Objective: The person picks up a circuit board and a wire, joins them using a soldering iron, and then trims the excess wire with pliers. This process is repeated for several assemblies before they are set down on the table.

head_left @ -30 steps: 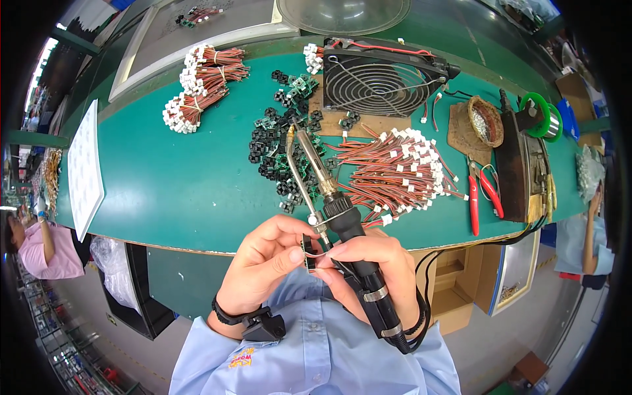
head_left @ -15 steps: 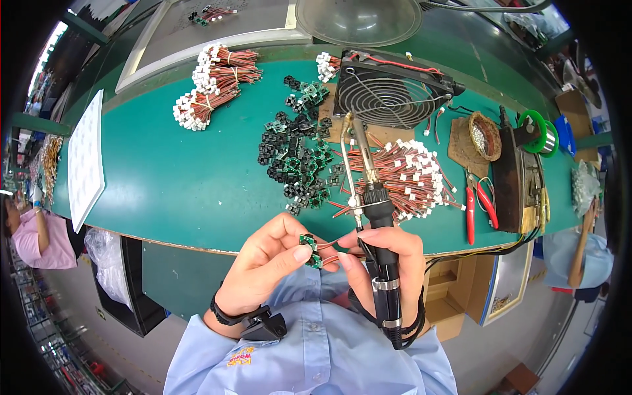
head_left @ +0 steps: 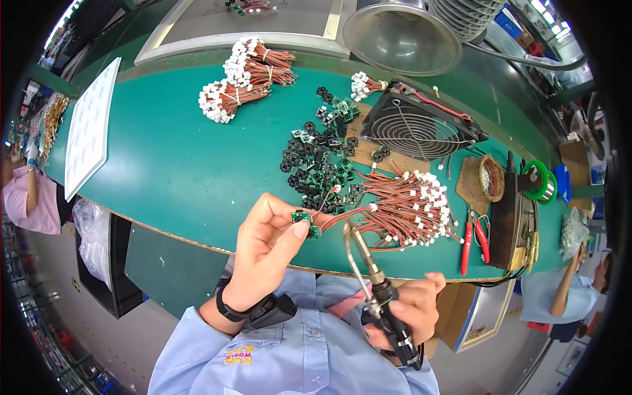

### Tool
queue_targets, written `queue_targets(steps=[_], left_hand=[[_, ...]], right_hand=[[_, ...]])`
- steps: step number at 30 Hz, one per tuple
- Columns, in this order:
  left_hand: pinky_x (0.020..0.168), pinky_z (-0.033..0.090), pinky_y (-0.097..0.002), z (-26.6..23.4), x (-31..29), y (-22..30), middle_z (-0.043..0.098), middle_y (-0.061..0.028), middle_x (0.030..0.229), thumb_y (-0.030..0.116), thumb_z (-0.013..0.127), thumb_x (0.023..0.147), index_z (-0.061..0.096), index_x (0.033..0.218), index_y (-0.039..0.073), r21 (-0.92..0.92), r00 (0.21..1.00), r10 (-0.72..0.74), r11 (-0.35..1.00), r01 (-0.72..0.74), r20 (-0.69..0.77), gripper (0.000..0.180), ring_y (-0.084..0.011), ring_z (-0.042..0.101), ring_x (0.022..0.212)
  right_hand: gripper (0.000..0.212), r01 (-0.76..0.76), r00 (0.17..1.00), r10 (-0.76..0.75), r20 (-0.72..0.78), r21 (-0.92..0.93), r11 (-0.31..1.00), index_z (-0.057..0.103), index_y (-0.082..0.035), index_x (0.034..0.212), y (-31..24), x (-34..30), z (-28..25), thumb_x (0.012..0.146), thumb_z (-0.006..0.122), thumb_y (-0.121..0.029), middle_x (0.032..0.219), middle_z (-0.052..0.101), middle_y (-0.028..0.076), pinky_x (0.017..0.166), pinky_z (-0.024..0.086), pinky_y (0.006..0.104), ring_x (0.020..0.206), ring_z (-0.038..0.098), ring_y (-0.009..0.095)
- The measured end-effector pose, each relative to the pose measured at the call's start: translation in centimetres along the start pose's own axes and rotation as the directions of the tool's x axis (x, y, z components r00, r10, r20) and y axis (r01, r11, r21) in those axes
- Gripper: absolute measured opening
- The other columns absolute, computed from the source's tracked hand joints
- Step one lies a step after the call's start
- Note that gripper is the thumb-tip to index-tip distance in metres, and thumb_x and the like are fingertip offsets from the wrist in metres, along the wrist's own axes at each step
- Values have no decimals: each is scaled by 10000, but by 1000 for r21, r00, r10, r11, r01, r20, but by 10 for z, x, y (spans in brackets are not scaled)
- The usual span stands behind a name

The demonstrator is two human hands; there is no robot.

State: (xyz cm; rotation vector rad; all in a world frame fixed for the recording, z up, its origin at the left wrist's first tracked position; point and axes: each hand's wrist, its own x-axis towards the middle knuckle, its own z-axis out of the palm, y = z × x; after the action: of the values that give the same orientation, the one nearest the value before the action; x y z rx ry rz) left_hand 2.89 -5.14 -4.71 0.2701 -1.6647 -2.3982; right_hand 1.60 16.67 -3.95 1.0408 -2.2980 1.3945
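Away from the left hand [head_left: 263, 247] goes the right hand [head_left: 415, 315], now lower and farther right with the soldering iron [head_left: 383, 295]; half a second ago its fingertips were at the wires beside the board. Left thumb and forefinger are closed in a pinch on a small green circuit board [head_left: 302, 215], held up over the front edge of the green bench [head_left: 197, 164]. Red and dark wires [head_left: 343, 215] trail from the board to white connectors — one near the dark heap of parts [head_left: 319, 164], one at the pile of wire leads [head_left: 411, 210]. Right fingers curl around the iron's black handle, thumb against it — the metal tip points up and left, apart from the board. Red-handled cutters [head_left: 467, 247] lie right of the leads.
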Motion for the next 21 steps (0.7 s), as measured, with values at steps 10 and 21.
queue_targets(steps=[10, 21], left_hand=[[846, 448, -337, -1, -4, -3, 633, -195, 973, 49, 498, 895, 394, 893, 40, 141, 995, 102, 985, -98, -22, 105, -219, 612, 933], [851, 441, -340, 0, -6, -4, 625, -201, 987, 30, 489, 893, 397, 888, 35, 157, 992, 126, 980, -124, 1, 93, -218, 596, 947]], right_hand=[[412, -27, 995, 22, 95, 45, 999, 654, -166, 920, -4, -4, 4, 553, 816, -259, 799, 604, -29, 847, 323, 361, 739, 569, 152], [415, 85, 996, -85, 36, -11, 996, 595, -115, 919, 4, -8, 11, 610, 739, -352, 626, 542, 10, 828, 313, 407, 577, 490, 163]])
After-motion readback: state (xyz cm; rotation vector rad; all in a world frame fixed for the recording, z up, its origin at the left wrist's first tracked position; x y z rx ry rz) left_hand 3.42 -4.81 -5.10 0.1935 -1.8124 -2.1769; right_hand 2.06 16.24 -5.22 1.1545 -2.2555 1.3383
